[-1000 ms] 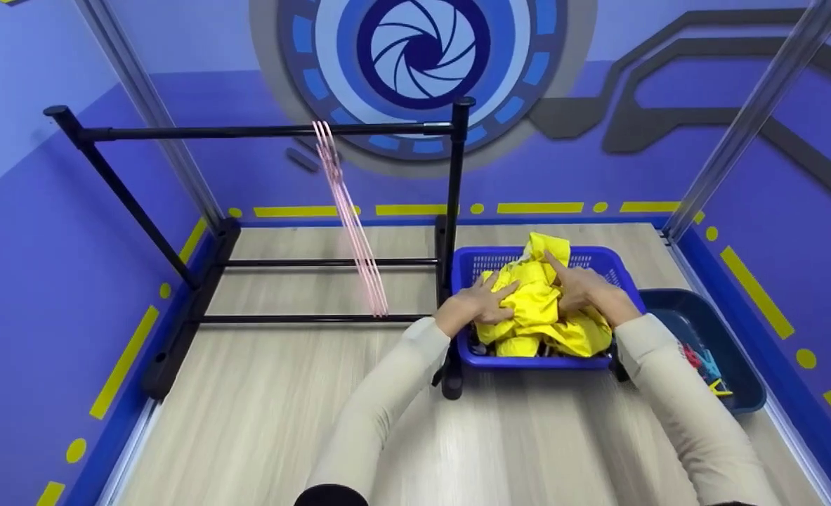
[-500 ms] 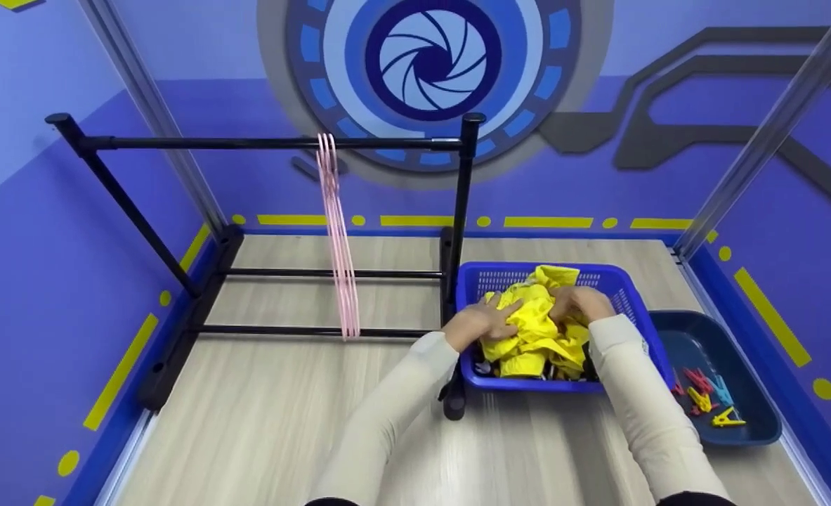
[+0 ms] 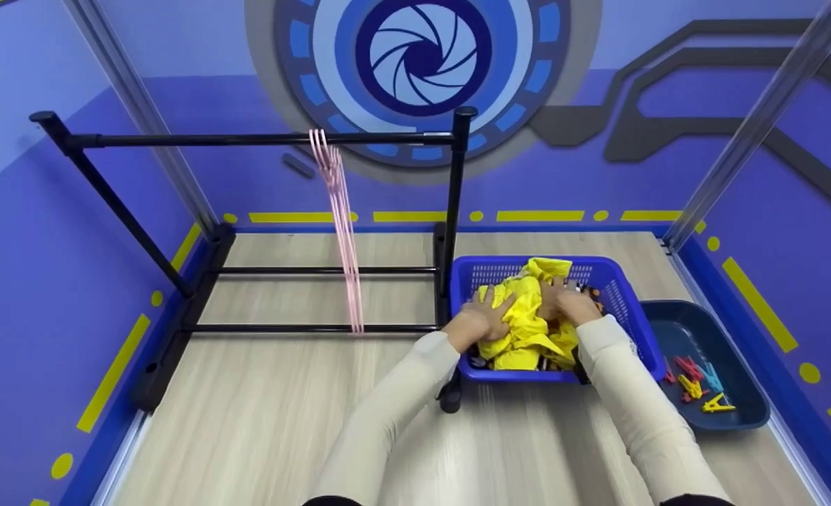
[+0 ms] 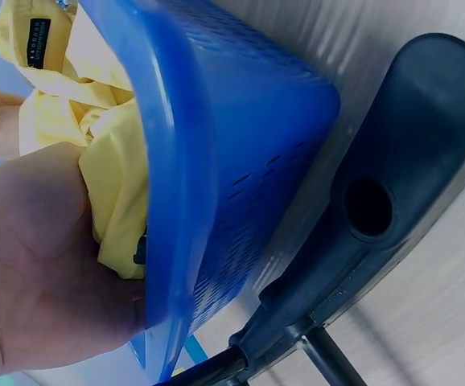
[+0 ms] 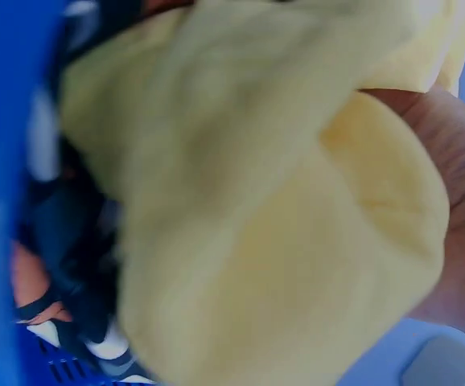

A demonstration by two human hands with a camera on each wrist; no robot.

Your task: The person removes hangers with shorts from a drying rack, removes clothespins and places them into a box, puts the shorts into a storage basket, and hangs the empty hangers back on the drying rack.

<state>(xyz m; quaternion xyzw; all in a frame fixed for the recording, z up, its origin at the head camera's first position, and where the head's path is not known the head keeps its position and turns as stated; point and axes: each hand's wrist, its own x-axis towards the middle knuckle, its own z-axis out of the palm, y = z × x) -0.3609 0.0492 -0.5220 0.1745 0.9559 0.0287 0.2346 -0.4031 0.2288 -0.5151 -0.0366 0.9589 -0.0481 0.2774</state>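
A crumpled yellow garment (image 3: pixel 524 316), with a black label showing in the left wrist view, lies bunched in a blue plastic basket (image 3: pixel 650 344). My left hand (image 3: pixel 477 320) rests on its left side, fingers spread over the cloth. My right hand (image 3: pixel 563 301) grips the garment from the right, its fingertips hidden in the folds. In the right wrist view a large fold of yellow cloth (image 5: pixel 297 233) covers most of that hand. Darker patterned cloth (image 5: pixel 67 233) shows beneath the garment.
A black clothes rack (image 3: pixel 267 139) stands left of the basket, with several pink hangers (image 3: pixel 345 239) on its bar. Its foot (image 4: pixel 409 137) lies close beside the basket. To the right, a dark tray (image 3: pixel 745 414) holds red, yellow and blue clothespins (image 3: pixel 717 403).
My right hand has moved left and deeper into the yellow garment, drawing it in from the basket's right side. Dark patterned cloth now shows there. The left hand stays on the garment.
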